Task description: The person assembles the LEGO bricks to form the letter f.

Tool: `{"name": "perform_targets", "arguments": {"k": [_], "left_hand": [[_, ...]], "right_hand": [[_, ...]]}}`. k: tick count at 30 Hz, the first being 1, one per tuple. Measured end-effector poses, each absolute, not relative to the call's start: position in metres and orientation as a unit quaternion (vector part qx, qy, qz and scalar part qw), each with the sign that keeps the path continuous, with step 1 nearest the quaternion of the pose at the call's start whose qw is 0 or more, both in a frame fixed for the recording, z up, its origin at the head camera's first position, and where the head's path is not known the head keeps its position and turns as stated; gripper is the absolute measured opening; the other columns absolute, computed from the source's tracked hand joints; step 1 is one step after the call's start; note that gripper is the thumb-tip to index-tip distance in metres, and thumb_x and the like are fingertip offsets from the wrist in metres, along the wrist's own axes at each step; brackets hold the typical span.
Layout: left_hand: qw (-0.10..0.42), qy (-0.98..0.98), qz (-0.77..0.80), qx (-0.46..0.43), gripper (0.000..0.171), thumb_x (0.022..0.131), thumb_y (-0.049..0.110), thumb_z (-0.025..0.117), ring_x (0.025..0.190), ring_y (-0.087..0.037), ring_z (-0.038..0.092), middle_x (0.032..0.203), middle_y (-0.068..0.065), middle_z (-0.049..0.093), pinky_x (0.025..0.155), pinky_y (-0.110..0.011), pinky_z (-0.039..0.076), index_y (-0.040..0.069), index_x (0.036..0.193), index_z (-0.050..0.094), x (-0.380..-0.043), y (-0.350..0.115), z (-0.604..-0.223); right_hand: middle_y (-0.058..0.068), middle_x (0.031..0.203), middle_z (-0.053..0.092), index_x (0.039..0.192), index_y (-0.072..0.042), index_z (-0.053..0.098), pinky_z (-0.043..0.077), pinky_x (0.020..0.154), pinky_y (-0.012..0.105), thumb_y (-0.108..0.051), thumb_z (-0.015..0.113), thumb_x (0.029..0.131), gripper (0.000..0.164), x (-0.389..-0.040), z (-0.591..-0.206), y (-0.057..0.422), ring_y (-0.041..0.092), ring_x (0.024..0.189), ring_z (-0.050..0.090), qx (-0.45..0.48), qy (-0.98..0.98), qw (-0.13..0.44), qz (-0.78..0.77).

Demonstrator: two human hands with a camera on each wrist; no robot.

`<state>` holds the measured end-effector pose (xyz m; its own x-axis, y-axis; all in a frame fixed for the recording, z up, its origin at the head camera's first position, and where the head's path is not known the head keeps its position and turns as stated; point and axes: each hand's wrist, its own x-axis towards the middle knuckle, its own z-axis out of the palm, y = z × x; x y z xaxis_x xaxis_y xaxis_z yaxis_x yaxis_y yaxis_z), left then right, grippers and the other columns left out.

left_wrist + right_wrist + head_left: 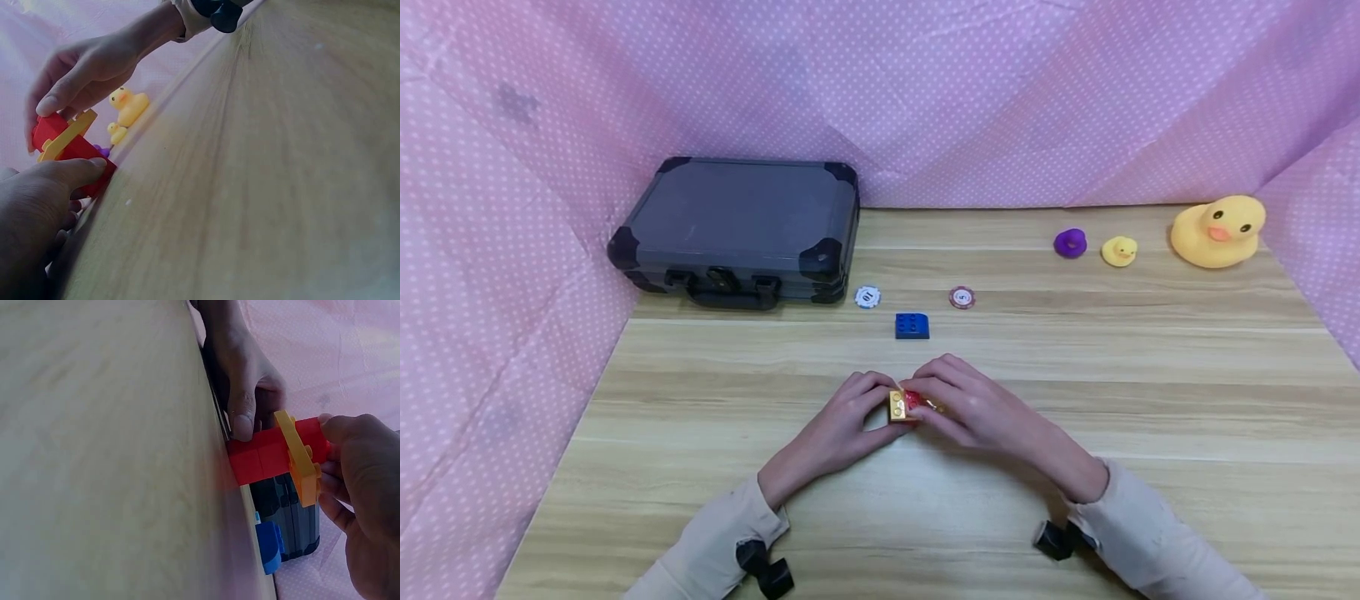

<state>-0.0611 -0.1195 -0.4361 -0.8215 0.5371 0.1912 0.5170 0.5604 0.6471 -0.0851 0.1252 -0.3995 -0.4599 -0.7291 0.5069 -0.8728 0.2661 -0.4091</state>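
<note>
Both of my sleeves lie low at the near edge of the counter (1150, 400), and just past them my hands meet over a small stack of toy bricks. My left hand (842, 421) has its fingers curled round the red brick (913, 401), the thumb pressing its side close to the wood. My right hand (973, 408) pinches the yellow brick (897, 406), which sits tilted against the red one, touching it but not lying flat. The wrist views show the same: the red brick (275, 450) is long and low, with one end down at the counter, and the yellow brick (299, 459) crosses it at a slant between my fingertips.

Just beyond my hands, straight ahead, a blue brick (912, 326) rests alone on the counter, apart from what I hold. A little farther stand two poker chips, a white chip (867, 297) to the left and a red chip (962, 297) to the right, well apart from each other. A dark grey case (737, 229) lies shut at the back left, its handle facing me. Along the back right sit a purple duck (1070, 242), a small yellow duck (1119, 251) and a large yellow duck (1217, 231) in a row. Pink dotted cloth (512, 250) walls in the counter on three sides. Nothing lies between my hands and the blue brick.
</note>
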Motion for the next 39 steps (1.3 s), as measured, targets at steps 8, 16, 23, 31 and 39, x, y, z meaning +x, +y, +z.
{"name": "perform_targets", "arguments": {"k": [8, 16, 23, 31, 39], "left_hand": [[0.012, 0.881, 0.364, 0.301, 0.037, 0.092, 0.031, 0.082, 0.112, -0.013, 0.053, 0.124, 0.003, 0.063, 0.094, -0.036, 0.051, 0.011, 0.121, 0.072, -0.0606, -0.1192, -0.4354], [0.014, 0.884, 0.362, 0.295, 0.037, 0.092, 0.031, 0.082, 0.112, -0.013, 0.053, 0.124, 0.002, 0.063, 0.094, -0.036, 0.051, 0.011, 0.121, 0.072, -0.0609, -0.1189, -0.4346], [0.015, 0.883, 0.365, 0.295, 0.034, 0.092, 0.030, 0.082, 0.112, -0.015, 0.053, 0.124, 0.001, 0.063, 0.095, -0.037, 0.051, 0.010, 0.119, 0.074, -0.0602, -0.1194, -0.4352], [0.020, 0.884, 0.364, 0.293, 0.036, 0.093, 0.032, 0.081, 0.114, -0.015, 0.053, 0.126, 0.002, 0.063, 0.096, -0.037, 0.051, 0.012, 0.121, 0.073, -0.0608, -0.1192, -0.4353], [0.021, 0.885, 0.360, 0.293, 0.037, 0.092, 0.032, 0.081, 0.114, -0.015, 0.053, 0.126, 0.001, 0.063, 0.096, -0.037, 0.051, 0.011, 0.121, 0.073, -0.0608, -0.1183, -0.4361]], "right_hand": [[0.003, 0.116, 0.066, 0.123, -0.003, 0.070, 0.053, 0.089, 0.034, -0.031, 0.058, 0.107, 0.034, -0.0829, -0.4010, 0.1235, 0.018, 0.107, 0.059, 0.502, -0.787, 0.113, 0.340], [0.002, 0.116, 0.065, 0.121, -0.004, 0.069, 0.053, 0.091, 0.032, -0.036, 0.057, 0.107, 0.036, -0.0813, -0.4021, 0.1235, 0.016, 0.108, 0.060, 0.483, -0.800, 0.102, 0.341], [0.001, 0.116, 0.065, 0.118, -0.005, 0.069, 0.054, 0.090, 0.031, -0.035, 0.064, 0.104, 0.034, -0.0805, -0.4032, 0.1247, 0.015, 0.108, 0.059, 0.468, -0.809, 0.087, 0.346], [0.002, 0.122, 0.064, 0.124, -0.005, 0.068, 0.053, 0.093, 0.032, -0.034, 0.063, 0.105, 0.036, -0.0795, -0.4047, 0.1253, 0.015, 0.114, 0.058, 0.464, -0.810, 0.077, 0.352], [0.000, 0.122, 0.065, 0.126, -0.006, 0.069, 0.054, 0.091, 0.032, -0.027, 0.070, 0.101, 0.033, -0.0766, -0.4065, 0.1257, 0.015, 0.114, 0.057, 0.448, -0.812, 0.081, 0.365]]}}
